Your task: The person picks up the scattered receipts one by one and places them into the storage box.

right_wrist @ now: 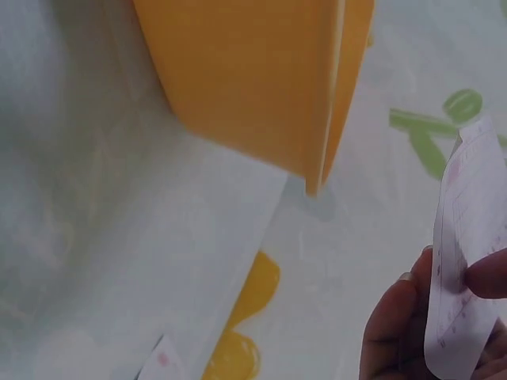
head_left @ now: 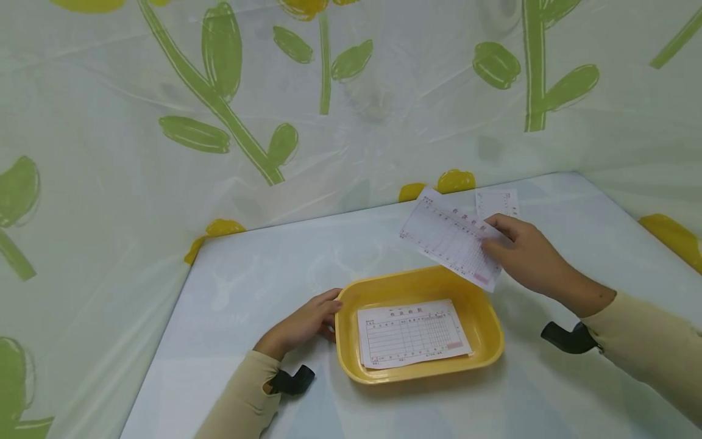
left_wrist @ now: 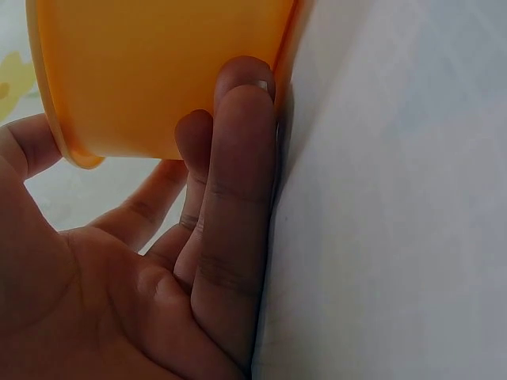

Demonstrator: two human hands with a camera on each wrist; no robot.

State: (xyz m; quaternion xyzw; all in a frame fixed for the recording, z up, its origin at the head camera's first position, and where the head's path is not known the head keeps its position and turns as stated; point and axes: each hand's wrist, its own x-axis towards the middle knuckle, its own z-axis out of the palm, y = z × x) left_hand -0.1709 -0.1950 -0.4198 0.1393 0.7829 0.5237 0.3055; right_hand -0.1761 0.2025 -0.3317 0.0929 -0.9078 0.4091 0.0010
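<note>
My left hand (head_left: 301,323) holds the left end of a yellow plastic basin (head_left: 488,329). In the left wrist view the thumb is at its rim and the other fingers (left_wrist: 242,174) lie low against its outer wall. Inside the basin lies a small stack of printed receipt forms (head_left: 414,335), with red lines and a blank grid. Above the basin's far right corner, my right hand (head_left: 526,253) pinches a receipt form (head_left: 444,235) by its right edge between thumb and fingers. That sheet is tilted and overlaps the rim in the head view.
Another printed slip (head_left: 501,201) lies on the white table (head_left: 258,268) near the back edge, behind the right hand. A white cloth (head_left: 395,140) with green leaves and yellow flowers hangs behind the table. Black curved pieces (head_left: 570,337) stick out at both wrists.
</note>
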